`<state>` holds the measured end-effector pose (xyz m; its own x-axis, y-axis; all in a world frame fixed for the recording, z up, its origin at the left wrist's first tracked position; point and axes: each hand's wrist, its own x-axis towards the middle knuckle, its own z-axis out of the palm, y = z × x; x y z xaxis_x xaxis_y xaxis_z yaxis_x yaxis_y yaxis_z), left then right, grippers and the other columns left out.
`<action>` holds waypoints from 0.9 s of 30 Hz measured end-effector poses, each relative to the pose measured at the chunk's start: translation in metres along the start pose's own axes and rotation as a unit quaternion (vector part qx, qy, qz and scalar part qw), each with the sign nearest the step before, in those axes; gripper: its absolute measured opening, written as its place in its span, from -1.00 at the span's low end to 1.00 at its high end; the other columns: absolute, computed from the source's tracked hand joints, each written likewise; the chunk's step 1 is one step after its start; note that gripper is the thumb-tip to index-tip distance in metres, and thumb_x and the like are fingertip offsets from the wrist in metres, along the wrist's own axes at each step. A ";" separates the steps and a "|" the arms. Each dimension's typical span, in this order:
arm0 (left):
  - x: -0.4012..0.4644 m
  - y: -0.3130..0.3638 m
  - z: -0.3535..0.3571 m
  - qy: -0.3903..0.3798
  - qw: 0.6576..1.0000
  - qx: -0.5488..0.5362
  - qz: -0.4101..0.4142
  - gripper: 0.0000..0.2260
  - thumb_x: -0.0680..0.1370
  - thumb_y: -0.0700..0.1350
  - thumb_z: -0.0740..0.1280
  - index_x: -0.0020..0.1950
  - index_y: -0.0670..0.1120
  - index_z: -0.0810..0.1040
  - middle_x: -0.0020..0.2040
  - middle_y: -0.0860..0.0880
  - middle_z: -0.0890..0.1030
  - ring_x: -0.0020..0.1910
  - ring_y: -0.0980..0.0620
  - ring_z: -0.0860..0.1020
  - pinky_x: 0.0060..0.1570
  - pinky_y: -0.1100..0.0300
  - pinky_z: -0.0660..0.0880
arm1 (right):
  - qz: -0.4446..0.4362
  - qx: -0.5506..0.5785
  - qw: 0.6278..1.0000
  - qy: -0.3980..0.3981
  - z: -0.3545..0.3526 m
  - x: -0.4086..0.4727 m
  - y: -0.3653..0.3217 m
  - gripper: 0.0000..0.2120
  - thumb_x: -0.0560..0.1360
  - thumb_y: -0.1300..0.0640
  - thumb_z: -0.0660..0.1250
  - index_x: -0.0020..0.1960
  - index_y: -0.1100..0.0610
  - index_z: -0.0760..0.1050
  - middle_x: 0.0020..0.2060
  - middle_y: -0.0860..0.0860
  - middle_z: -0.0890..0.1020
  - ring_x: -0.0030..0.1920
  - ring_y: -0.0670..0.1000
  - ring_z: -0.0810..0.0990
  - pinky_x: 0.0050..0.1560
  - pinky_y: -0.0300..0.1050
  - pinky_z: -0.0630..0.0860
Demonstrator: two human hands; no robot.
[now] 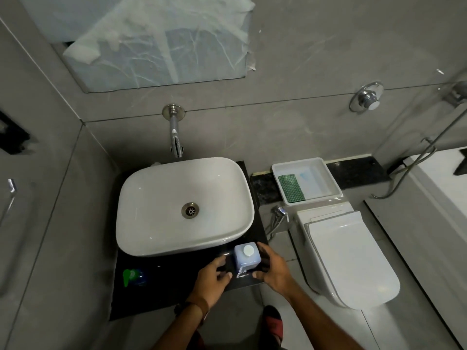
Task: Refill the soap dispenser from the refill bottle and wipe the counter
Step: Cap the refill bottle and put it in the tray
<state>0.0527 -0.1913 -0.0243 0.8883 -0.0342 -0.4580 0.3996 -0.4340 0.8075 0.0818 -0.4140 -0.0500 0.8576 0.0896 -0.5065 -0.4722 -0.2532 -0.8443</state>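
Observation:
A square pale-blue refill bottle [247, 256] with a white round cap stands on the black counter [171, 286], at its front right corner beside the white basin [156, 210]. My right hand [274, 270] curls round the bottle's right side, with the thumb at its front. My left hand [214, 277] hovers just left of the bottle with its fingers loosely spread; whether they touch it is unclear. A blue soap dispenser with a green top [134, 276] stands at the counter's front left. A green cloth [291, 188] lies in a white tray [328, 170].
A wall tap [176, 140] hangs over the basin. The tray sits on a dark ledge behind the closed white toilet [346, 256], right of the counter. A covered mirror is on the wall above. My foot in a red sandal [274, 324] is on the floor.

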 end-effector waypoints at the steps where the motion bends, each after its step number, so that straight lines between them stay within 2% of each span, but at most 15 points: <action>1: 0.003 -0.001 0.001 -0.008 1.000 0.015 0.005 -0.53 0.49 -0.16 0.42 0.39 -0.01 0.46 0.21 0.05 0.59 0.07 0.14 0.61 0.16 0.14 0.56 | -0.006 -0.003 1.000 0.005 0.003 -0.001 -0.001 -0.20 0.32 0.47 0.49 0.44 -0.03 0.39 0.28 0.00 0.59 0.19 0.09 0.63 0.06 -0.07 0.66; 3: 0.008 0.000 0.004 -0.024 0.999 0.040 0.019 -0.50 0.46 -0.11 0.41 0.40 0.06 0.45 0.18 0.05 0.63 0.01 0.19 0.64 0.13 0.11 0.59 | -0.018 -0.021 0.999 0.023 0.009 -0.003 0.000 -0.21 0.33 0.56 0.44 0.44 0.02 0.40 0.24 0.00 0.62 0.18 0.13 0.65 0.02 -0.07 0.67; 5: 0.015 -0.001 0.009 -0.036 0.998 0.051 0.030 -0.46 0.44 -0.08 0.40 0.41 0.12 0.42 0.19 0.07 0.64 -0.01 0.21 0.64 0.11 0.11 0.60 | -0.041 -0.057 0.997 0.044 0.014 -0.004 0.004 -0.19 0.30 0.54 0.46 0.43 -0.01 0.41 0.21 -0.05 0.65 0.23 0.08 0.66 0.17 0.02 0.67; 7: 0.022 -0.004 0.016 -0.045 0.997 0.056 0.041 -0.43 0.42 -0.04 0.37 0.42 0.20 0.37 0.15 0.10 0.66 0.00 0.23 0.64 0.11 0.11 0.60 | -0.068 -0.101 0.991 0.049 0.019 -0.005 0.005 -0.19 0.30 0.45 0.50 0.44 -0.06 0.41 0.22 -0.14 0.65 0.26 -0.03 0.65 0.26 -0.01 0.63; 9: 0.025 -0.005 0.020 -0.046 0.996 0.065 0.049 -0.45 0.42 -0.04 0.36 0.40 0.21 0.39 0.08 0.10 0.68 0.00 0.23 0.64 0.09 0.11 0.60 | -0.077 -0.134 0.986 0.067 0.024 -0.007 -0.001 -0.24 0.34 0.43 0.47 0.46 -0.01 0.42 0.23 -0.16 0.63 0.27 -0.07 0.61 0.31 -0.16 0.56; 12: 0.023 0.005 0.021 -0.039 0.994 0.073 0.068 -0.55 0.45 -0.10 0.42 0.33 0.08 0.50 0.10 0.08 0.68 0.08 0.17 0.63 0.13 0.13 0.58 | -0.086 -0.166 0.978 0.094 0.030 -0.011 -0.010 -0.32 0.38 0.44 0.42 0.47 0.11 0.45 0.24 -0.10 0.61 0.29 -0.04 0.58 0.23 -0.48 0.41; 13: 0.022 0.008 0.021 -0.040 0.994 0.075 0.075 -0.57 0.46 -0.11 0.43 0.33 0.05 0.51 0.11 0.07 0.68 0.10 0.15 0.63 0.15 0.14 0.57 | -0.087 -0.175 0.975 0.102 0.031 -0.011 -0.010 -0.33 0.40 0.41 0.43 0.48 0.13 0.44 0.25 -0.09 0.61 0.29 -0.03 0.57 0.23 -0.46 0.41; 17: 0.024 0.021 0.020 -0.041 0.991 0.069 0.108 -0.52 0.45 -0.06 0.41 0.37 0.07 0.48 0.18 0.08 0.65 0.16 0.16 0.60 0.20 0.12 0.55 | -0.094 -0.187 0.969 0.131 0.023 -0.017 -0.018 -0.37 0.42 0.36 0.45 0.46 0.10 0.47 0.26 -0.05 0.65 0.27 0.01 0.61 0.30 -0.08 0.54; 19: 0.032 0.031 0.027 -0.038 0.989 0.080 0.118 -0.54 0.45 -0.03 0.40 0.36 0.06 0.50 0.14 0.07 0.67 0.13 0.15 0.61 0.17 0.11 0.56 | -0.092 -0.191 0.966 0.145 0.012 -0.017 -0.027 -0.40 0.41 0.37 0.44 0.43 0.09 0.50 0.20 -0.03 0.69 0.21 -0.01 0.63 0.26 -0.08 0.56; 23: 0.052 0.065 0.047 -0.012 0.984 0.107 0.145 -0.56 0.44 0.08 0.36 0.33 0.11 0.50 0.02 0.08 0.71 -0.02 0.13 0.65 -0.01 0.13 0.60 | -0.089 -0.184 0.965 0.164 -0.026 -0.006 -0.040 -0.44 0.44 0.30 0.51 0.42 0.08 0.53 0.17 -0.04 0.71 0.16 -0.05 0.67 0.23 -0.07 0.60; 27: 0.087 0.104 0.083 0.013 0.981 0.114 0.158 -0.55 0.45 0.17 0.30 0.33 0.12 0.49 0.04 0.08 0.70 0.00 0.09 0.65 -0.01 0.13 0.59 | -0.111 -0.174 0.965 0.161 -0.084 0.024 -0.047 -0.49 0.46 0.27 0.53 0.39 0.11 0.55 0.10 -0.09 0.71 0.09 -0.10 0.68 0.17 -0.03 0.65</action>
<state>0.1530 -0.3142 -0.0113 0.9662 -0.1784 -0.1861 0.0448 -0.5947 0.8027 0.1413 -0.4812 -0.0079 0.9752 -0.1111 -0.1916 -0.2203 -0.5760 -0.7872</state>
